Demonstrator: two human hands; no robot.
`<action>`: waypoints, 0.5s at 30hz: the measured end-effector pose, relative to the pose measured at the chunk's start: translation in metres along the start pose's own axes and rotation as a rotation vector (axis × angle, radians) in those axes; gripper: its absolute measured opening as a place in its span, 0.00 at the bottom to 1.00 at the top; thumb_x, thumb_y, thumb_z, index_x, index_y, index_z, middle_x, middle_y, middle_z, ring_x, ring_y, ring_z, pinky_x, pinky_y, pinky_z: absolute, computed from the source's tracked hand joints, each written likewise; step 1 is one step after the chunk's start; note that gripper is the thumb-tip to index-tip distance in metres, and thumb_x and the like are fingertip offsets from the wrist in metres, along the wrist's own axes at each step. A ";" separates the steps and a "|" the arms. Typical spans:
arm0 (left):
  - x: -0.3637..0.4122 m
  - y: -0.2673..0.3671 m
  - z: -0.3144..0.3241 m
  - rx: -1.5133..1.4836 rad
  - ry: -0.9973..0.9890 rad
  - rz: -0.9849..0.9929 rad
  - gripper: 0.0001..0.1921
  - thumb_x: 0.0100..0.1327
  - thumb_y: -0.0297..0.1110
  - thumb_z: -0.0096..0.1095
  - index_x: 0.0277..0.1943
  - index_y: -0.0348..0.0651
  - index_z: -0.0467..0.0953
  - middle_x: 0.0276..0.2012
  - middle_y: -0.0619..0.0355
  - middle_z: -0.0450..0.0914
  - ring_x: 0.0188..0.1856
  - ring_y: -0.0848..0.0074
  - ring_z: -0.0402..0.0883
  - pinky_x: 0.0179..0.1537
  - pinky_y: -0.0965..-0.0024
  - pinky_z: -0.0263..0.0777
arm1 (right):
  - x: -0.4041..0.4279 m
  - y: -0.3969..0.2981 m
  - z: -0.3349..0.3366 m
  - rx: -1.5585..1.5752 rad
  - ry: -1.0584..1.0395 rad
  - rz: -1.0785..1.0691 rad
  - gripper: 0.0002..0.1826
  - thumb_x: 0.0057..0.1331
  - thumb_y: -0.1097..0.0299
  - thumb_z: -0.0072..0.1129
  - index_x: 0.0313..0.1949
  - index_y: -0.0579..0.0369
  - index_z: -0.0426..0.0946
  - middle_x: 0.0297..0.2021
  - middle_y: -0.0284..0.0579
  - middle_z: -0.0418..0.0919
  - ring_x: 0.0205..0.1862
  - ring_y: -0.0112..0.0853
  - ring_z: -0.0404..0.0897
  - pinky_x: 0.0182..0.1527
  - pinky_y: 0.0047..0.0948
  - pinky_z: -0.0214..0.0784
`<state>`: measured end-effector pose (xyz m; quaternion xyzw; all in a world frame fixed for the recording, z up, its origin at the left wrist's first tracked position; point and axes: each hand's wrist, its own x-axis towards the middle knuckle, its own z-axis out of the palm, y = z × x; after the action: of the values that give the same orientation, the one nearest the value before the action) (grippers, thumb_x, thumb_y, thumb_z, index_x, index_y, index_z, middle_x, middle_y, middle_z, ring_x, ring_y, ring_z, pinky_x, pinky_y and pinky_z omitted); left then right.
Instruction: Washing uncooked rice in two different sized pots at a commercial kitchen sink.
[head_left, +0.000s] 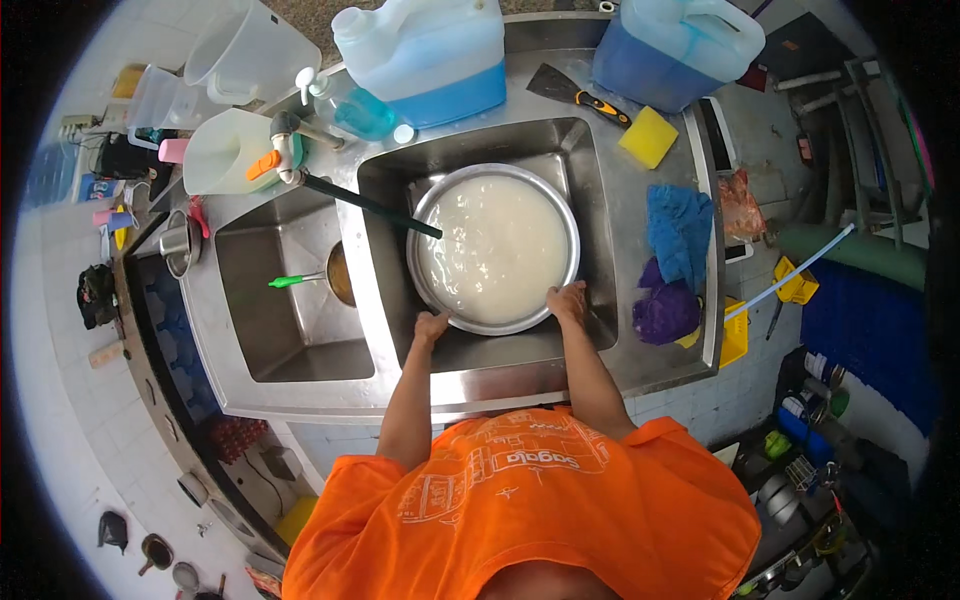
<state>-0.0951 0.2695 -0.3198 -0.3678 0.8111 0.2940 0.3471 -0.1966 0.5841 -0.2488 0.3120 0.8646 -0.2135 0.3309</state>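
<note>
A large round metal basin (570, 214) stands in the right-hand sink bowl, filled with cloudy whitish liquid (499, 247). My left hand (433, 327) grips its rim at the near left. On the near right, my right hand (568, 301) holds the same rim. The fingers of both hands are partly hidden at the basin's outer side. A dark hose (367, 201) runs from the tap (285, 146), and its end reaches over the basin's left edge. What lies beneath the liquid cannot be seen.
The left sink bowl (292, 315) holds a green-handled utensil (296, 280). Behind the basin stand a blue-liquid jug (442, 75), a pump bottle (352, 109) and another jug (660, 52). A scraper (577, 94), yellow sponge (649, 137), blue cloth (679, 229) and purple cloth (666, 307) lie rightward.
</note>
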 end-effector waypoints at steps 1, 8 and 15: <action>0.002 0.007 0.008 -0.159 -0.089 -0.094 0.37 0.54 0.48 0.64 0.51 0.14 0.65 0.43 0.41 0.79 0.46 0.59 0.80 0.46 0.65 0.71 | 0.005 0.008 0.000 0.034 -0.042 0.009 0.37 0.59 0.59 0.54 0.59 0.74 0.52 0.50 0.71 0.72 0.54 0.53 0.74 0.57 0.41 0.66; -0.005 0.023 0.028 -0.837 -0.011 -0.230 0.17 0.55 0.40 0.62 0.29 0.29 0.75 0.22 0.54 0.74 0.22 0.71 0.72 0.25 0.67 0.65 | 0.043 0.042 0.042 0.143 -0.131 0.004 0.31 0.61 0.58 0.54 0.55 0.70 0.59 0.51 0.67 0.72 0.55 0.52 0.74 0.58 0.41 0.64; -0.017 0.024 0.010 -0.737 -0.215 -0.166 0.23 0.59 0.40 0.58 0.48 0.25 0.72 0.47 0.42 0.76 0.49 0.59 0.76 0.51 0.54 0.68 | 0.031 0.036 0.029 0.131 -0.109 0.015 0.33 0.60 0.64 0.53 0.59 0.73 0.55 0.51 0.67 0.73 0.55 0.51 0.75 0.56 0.40 0.68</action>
<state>-0.1020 0.2969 -0.3071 -0.4991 0.5777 0.5733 0.2974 -0.1773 0.6057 -0.2968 0.3275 0.8271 -0.2840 0.3579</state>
